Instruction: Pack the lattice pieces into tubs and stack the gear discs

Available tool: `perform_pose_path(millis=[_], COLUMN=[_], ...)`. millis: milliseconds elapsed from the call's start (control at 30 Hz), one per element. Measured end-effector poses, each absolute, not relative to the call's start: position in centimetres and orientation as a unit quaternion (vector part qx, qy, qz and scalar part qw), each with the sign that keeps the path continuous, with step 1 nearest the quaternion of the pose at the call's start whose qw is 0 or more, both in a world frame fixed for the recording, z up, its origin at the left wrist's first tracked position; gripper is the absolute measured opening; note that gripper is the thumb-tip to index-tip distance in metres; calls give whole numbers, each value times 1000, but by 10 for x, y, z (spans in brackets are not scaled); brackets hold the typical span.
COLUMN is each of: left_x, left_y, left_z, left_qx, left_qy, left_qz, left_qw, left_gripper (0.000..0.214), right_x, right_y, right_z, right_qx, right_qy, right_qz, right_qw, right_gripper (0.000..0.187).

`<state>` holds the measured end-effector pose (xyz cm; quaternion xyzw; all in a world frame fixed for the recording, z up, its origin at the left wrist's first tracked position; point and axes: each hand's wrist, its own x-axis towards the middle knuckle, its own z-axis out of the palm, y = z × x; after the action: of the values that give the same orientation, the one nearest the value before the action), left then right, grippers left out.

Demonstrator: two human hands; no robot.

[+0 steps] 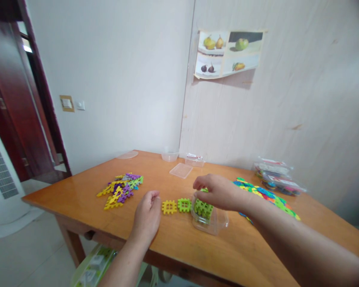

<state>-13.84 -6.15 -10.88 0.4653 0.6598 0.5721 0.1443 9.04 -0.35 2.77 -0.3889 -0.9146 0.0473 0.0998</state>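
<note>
My right hand [217, 192] is over a clear plastic box [209, 228] standing near the table's front edge. Its curled fingers and thumb close around a green interlocking block [204, 190]. Below them, several more green blocks [202, 209] lie stacked in the box. My left hand [147, 213] rests on its side on the table, fingers curled in; its palm is hidden. Just right of it lies a yellow square block [169, 207] with a window-like middle. Between that and the box sits a green square block [184, 205], flat on the table.
Left on the wooden table [179, 243] is a pile of yellow, purple and green pieces [122, 190]. Multicoloured pieces [266, 195] spread at the right, before packed clear boxes [283, 184]. At the back are a clear tub [170, 156], another box [194, 160] and a flat lid [181, 170].
</note>
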Motion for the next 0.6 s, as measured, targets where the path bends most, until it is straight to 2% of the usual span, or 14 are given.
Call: perform_pose_path(millis=[167,433,600], left_x=[-139,-137,-137], left_y=[-60,-65,-63], left_z=[-111,-105,-108], left_qx=[467,472,474], left_qy=[653,664,645], left_qz=[578,564,579], left_qw=[146,136,152], left_gripper=[31,30,29], right_x=[53,9,-3], right_y=[1,14,7], right_z=[22,8,3], right_qx=[-332,-333,-337], right_qy=[-941,-928,-913], right_qz=[14,-79,-91], right_qw=[70,-148,-211], right_gripper=[35,53,52])
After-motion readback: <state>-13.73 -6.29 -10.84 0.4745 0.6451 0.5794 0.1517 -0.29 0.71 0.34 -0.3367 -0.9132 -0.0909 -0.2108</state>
